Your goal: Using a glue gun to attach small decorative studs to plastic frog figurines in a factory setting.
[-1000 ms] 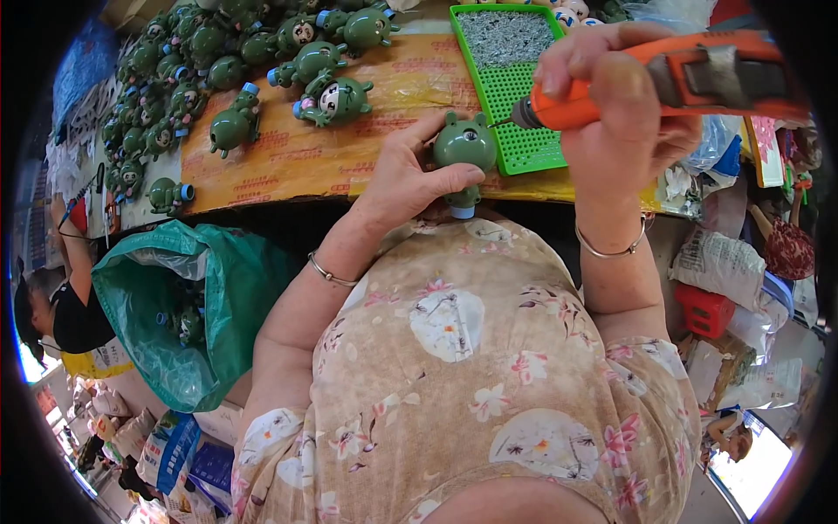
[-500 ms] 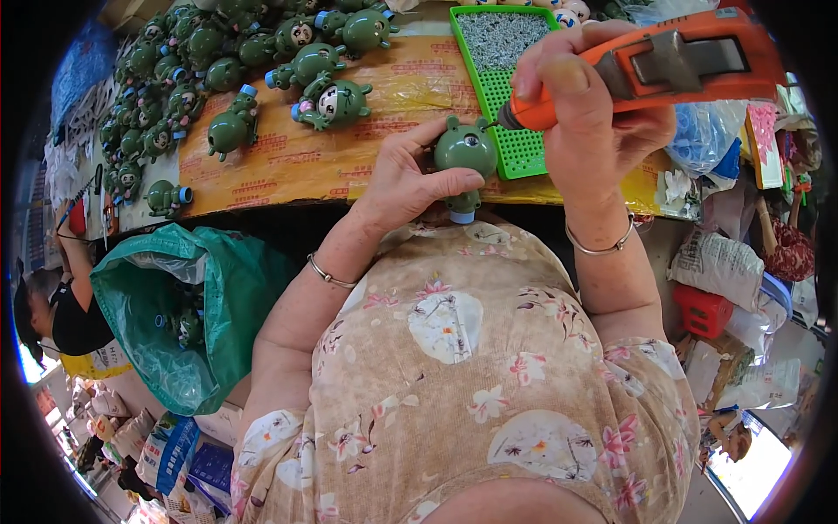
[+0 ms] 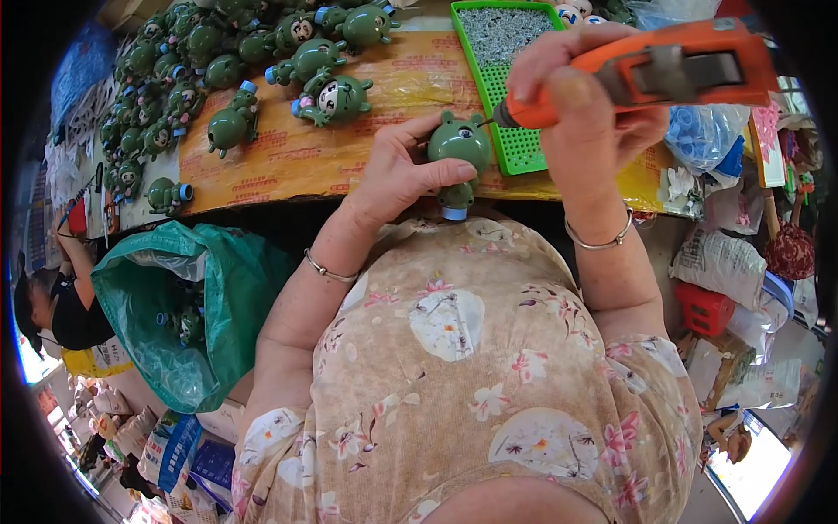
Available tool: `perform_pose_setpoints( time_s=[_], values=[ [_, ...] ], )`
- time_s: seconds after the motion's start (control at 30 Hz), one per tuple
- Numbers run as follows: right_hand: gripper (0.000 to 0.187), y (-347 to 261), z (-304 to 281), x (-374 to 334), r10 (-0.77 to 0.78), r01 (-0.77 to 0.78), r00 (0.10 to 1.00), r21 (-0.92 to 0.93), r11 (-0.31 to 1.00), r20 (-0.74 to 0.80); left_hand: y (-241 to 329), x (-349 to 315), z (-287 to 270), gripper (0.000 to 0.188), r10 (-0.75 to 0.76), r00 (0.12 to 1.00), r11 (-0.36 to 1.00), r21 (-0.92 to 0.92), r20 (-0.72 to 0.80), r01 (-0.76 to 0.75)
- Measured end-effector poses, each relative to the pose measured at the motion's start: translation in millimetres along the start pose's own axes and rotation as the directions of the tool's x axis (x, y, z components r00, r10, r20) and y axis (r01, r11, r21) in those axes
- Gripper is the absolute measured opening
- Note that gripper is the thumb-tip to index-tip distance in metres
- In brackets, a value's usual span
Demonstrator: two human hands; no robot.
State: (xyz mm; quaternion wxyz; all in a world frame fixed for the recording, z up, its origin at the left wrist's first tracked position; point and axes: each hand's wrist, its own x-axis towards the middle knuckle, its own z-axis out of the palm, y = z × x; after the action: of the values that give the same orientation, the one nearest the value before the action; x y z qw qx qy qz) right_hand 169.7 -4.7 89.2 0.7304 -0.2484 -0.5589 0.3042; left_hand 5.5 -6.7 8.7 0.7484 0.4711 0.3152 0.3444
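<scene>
My left hand (image 3: 403,166) is wrapped round a green toy figure (image 3: 460,144) with small round ears and a light blue base, held at the table's near edge. Its blue base points toward me. My right hand (image 3: 589,118) grips an orange power screwdriver (image 3: 650,74) lying sideways. The bit's tip is at the right side of the toy's head; whether it touches a screw is too small to tell. Behind the bit lies a green perforated tray (image 3: 521,150), with a heap of small silvery screws (image 3: 504,37) at its far end.
Several like green toys (image 3: 336,98) lie on the orange-taped table (image 3: 288,166), piled thickly at the far left. A green sack (image 3: 231,341) with toys inside stands left of me. Another person (image 3: 65,301) is at the far left. Bags and a red basket (image 3: 701,307) are at right.
The toy and my left hand have shifted slightly left and away from me. The screwdriver has moved a little left with them, its bit still beside the toy's head.
</scene>
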Motion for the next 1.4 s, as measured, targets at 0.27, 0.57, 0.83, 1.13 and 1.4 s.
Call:
perform_pose_setpoints(
  time_s=[0.27,0.57,0.83,1.13,1.4],
  values=[
    [0.023,20.8,-17.8,-17.5,0.105,-0.105,0.994,0.015,0.994,-0.006,9.2,-1.3,-24.6,0.045,0.095,0.97,0.993,-0.053,-0.222,-0.109],
    [0.023,31.0,-14.4,-33.2,0.205,-0.206,0.979,-0.066,0.976,-0.025,2.6,-5.6,-23.1,0.044,0.122,0.978,0.993,0.015,-0.171,-0.121],
    [0.02,25.8,-15.7,-30.6,0.179,-0.183,0.983,-0.123,0.975,-0.047,4.5,-6.5,-19.1,0.046,0.126,0.98,0.992,0.037,-0.151,-0.122],
    [0.038,-21.9,-20.8,6.0,0.07,-0.075,0.986,0.029,0.997,0.154,3.4,-2.9,7.6,0.054,0.368,0.93,0.798,0.518,-0.015,-0.308],
    [0.051,-59.8,28.6,-4.7,0.407,-0.399,0.885,0.08,0.913,-0.228,5.3,0.9,20.4,0.054,0.477,0.859,0.528,0.721,0.185,-0.448]
  ],
)
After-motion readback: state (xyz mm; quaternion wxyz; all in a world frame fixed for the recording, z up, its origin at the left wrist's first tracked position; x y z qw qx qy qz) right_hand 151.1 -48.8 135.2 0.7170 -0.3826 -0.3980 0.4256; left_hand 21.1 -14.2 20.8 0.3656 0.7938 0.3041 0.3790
